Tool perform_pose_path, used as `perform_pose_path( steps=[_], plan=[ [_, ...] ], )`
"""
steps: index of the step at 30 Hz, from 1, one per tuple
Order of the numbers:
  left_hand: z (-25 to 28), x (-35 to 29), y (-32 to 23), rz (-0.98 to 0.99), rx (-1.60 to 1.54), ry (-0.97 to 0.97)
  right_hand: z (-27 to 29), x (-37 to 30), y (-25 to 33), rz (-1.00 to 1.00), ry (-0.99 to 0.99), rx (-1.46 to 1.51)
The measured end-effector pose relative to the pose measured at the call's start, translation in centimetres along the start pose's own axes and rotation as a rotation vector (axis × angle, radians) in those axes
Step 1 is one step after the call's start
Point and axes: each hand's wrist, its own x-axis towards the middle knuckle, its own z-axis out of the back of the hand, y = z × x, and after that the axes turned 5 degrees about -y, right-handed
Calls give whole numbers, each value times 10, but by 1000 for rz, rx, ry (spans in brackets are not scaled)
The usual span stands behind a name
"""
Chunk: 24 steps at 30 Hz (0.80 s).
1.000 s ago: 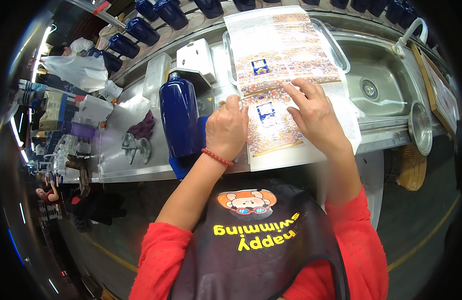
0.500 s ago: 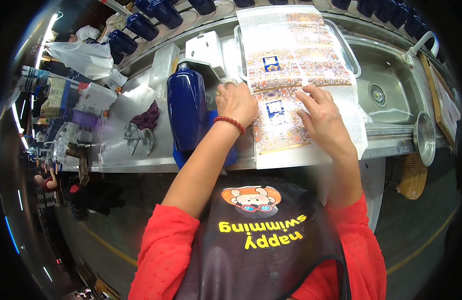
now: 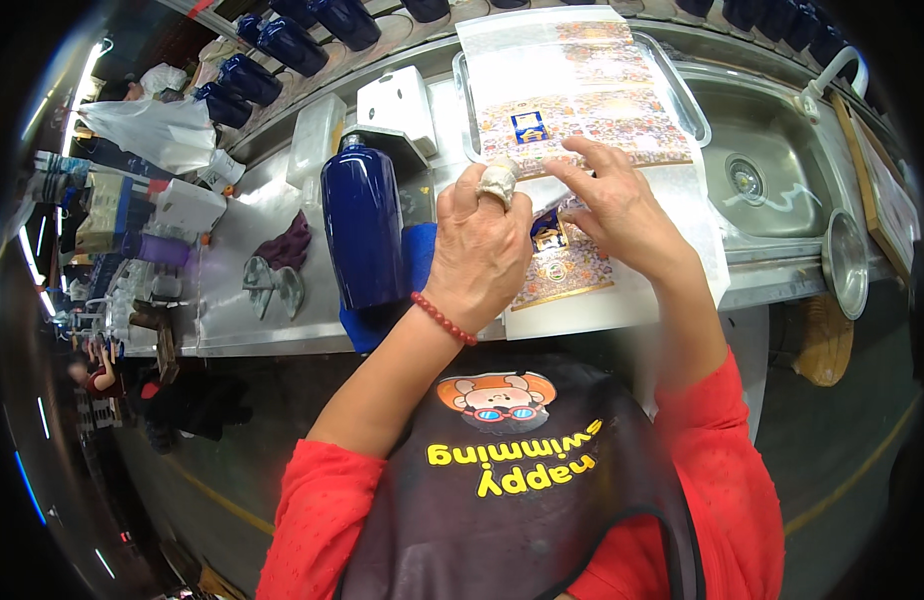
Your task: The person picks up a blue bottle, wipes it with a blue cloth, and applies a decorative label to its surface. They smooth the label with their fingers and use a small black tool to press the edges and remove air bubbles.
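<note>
A large sheet of printed decals [image 3: 622,110], patterned with small multicoloured figures and blue-and-gold pictures, lies over a tray and the steel counter. My left hand [image 3: 477,245] is on its left part, fingers bent down and closed; a whitish lump [image 3: 498,182] sits at a finger, either a wrapping or a wad, I cannot tell which. What the fingertips pinch is hidden. My right hand [image 3: 627,210] reaches over the sheet from the right, fingers apart, thumb by a blue-and-gold picture [image 3: 550,237]. Left of my left hand, a glossy dark blue bottle [image 3: 364,230] lies on a blue cloth [image 3: 419,255].
A white box [image 3: 397,108] and a clear plastic container [image 3: 317,140] stand behind the bottle. Further left are a purple cloth [image 3: 284,247] and a metal stand [image 3: 272,287]. To the right are a sink [image 3: 782,230] with a tap and a steel bowl [image 3: 845,262]. Blue bottles [image 3: 292,45] line the back.
My left hand has come nearer and to the right, over the sheet's lower print. My right hand has shifted slightly left and up. The lower blue picture now looks partly covered and bent.
</note>
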Motion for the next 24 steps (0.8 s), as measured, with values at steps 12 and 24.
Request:
perform_pose_path(
  steps=[12,24],
  plan=[
    [34,15,3,30,-187,27,26,5,-8,90,-53,155],
    [79,-1,33,140,-375,10,140,-5,-155,-670,-250,10]
  ],
)
